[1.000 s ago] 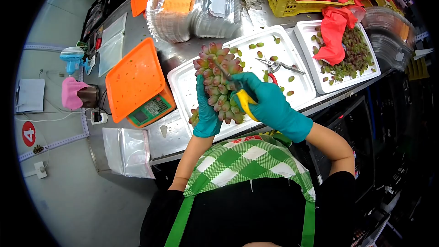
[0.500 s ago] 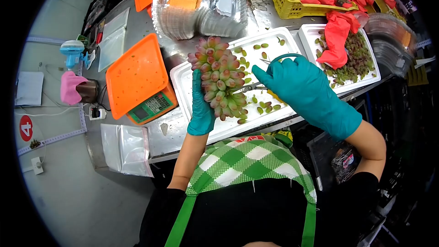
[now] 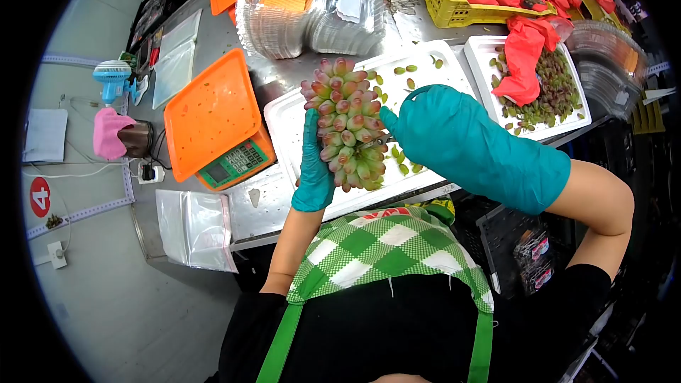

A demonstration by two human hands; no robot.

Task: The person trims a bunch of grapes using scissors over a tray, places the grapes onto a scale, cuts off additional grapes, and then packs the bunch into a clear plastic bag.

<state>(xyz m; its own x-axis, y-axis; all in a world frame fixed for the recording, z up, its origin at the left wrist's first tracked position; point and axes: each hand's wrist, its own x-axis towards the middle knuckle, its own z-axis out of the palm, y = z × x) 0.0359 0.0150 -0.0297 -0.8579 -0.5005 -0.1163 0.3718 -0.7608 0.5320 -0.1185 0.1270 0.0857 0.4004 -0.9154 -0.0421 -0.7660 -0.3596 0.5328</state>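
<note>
A large bunch of red-and-green grapes [image 3: 351, 124] is upright above a white foam tray [image 3: 284, 128]. My left hand [image 3: 313, 170], in a teal glove, is closed around the bunch's left side. My right hand [image 3: 454, 135], gloved the same way, grips scissors [image 3: 384, 139] at the bunch's right side. Their blades reach in among the grapes, where the tips are hidden. Most of the scissor handle is covered by the glove. Loose grapes [image 3: 403, 169] lie on the tray below and beyond the bunch.
Left of the tray is an orange scale [image 3: 216, 117], with clear plastic bags [image 3: 195, 227] in front of it. Clear plastic boxes [image 3: 347, 25] are stacked behind. At right, a white box [image 3: 521, 131] holds many loose grapes and red paper; a yellow crate [image 3: 454, 14] stands at the back.
My right hand has turned and moved slightly down, bringing the scissors in closer to the grapes. The bunch has shifted a little to the right and turned slightly in my left hand.
</note>
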